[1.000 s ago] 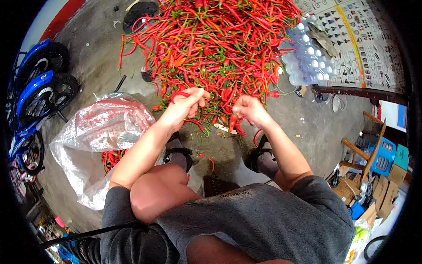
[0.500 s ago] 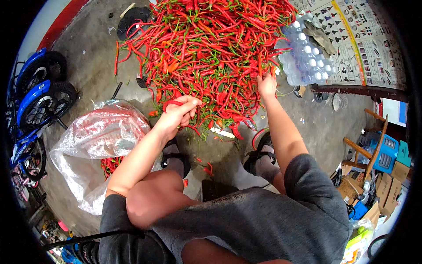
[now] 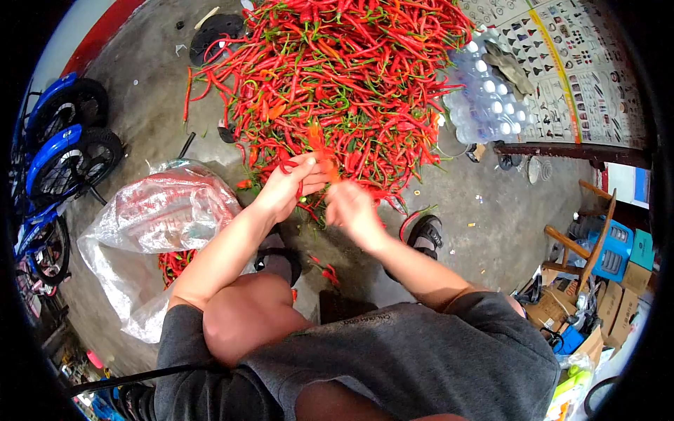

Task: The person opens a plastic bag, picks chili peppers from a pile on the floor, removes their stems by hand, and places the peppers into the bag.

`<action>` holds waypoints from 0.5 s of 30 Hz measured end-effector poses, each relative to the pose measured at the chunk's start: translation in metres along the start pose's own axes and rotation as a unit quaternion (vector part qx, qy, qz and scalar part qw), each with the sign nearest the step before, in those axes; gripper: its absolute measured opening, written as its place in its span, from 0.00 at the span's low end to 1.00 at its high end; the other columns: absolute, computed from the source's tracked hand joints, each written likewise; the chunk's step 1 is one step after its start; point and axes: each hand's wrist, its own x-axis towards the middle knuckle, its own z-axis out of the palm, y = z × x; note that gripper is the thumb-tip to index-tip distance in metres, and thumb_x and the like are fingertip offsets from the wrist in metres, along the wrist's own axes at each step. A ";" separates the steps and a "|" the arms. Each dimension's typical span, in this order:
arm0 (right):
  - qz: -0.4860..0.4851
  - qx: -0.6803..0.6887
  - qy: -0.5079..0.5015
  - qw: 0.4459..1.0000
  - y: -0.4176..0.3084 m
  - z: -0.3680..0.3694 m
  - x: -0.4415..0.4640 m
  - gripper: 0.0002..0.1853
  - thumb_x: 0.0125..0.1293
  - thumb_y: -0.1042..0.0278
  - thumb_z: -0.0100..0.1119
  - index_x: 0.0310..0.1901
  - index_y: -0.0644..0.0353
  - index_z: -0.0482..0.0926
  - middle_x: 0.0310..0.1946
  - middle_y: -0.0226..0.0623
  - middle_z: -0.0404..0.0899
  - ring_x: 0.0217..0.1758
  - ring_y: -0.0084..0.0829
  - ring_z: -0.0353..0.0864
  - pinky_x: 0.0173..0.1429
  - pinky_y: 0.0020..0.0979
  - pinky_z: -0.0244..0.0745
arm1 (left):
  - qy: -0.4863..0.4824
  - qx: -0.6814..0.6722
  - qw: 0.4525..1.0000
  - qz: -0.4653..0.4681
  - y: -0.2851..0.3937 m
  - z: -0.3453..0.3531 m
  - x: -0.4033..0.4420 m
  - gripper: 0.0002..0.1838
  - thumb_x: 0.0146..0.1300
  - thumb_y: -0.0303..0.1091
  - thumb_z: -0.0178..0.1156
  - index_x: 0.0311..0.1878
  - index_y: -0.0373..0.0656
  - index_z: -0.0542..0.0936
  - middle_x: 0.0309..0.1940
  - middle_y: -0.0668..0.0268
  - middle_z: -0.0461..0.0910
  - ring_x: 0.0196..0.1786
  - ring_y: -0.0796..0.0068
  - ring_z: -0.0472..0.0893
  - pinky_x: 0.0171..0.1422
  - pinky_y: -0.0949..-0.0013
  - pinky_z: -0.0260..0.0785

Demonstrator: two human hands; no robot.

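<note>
Right hand (image 3: 351, 209) has swung back from the far right edge of the pile, over by the water bottles, and now sits just beside the left hand (image 3: 284, 189), which has hardly budged. Left one's fingers are bent tight around a curved red chilli (image 3: 286, 167), so that's a clear grip. Right one is motion-blurred with its fingers curled, and I honestly can't tell if it's pinching anything. A smeared orange-red chilli (image 3: 318, 140) shows right between the two hands, can't say which one has it.

Just past the fingers is the big heap of red chillies (image 3: 351, 77), green stems all through it, straight on the concrete floor (image 3: 491, 203). Off to the left there's a clear plastic sack (image 3: 168, 210) with red printing, some chillies (image 3: 175, 266) showing at its mouth. Way more on the floor than I can see in the sack, so I'd guess most of the work is left, though the sack's inside is mostly hidden. Few red scraps (image 3: 326, 270) lie between the feet too.

Further out: shrink-wrapped water bottles (image 3: 491, 105) by the pile, blue bikes (image 3: 70, 147) far left, wooden chair (image 3: 590, 245) far right.
</note>
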 end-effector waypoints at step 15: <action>-0.006 0.244 0.029 0.969 -0.025 -0.030 0.032 0.07 0.66 0.68 0.52 0.36 0.62 0.72 0.28 0.29 0.74 0.25 0.19 0.72 0.30 0.21 0.69 | -0.052 0.506 0.847 0.152 0.014 0.007 -0.018 0.13 0.63 0.37 0.51 0.48 0.42 0.72 0.28 0.52 0.75 0.32 0.57 0.77 0.37 0.62 0.67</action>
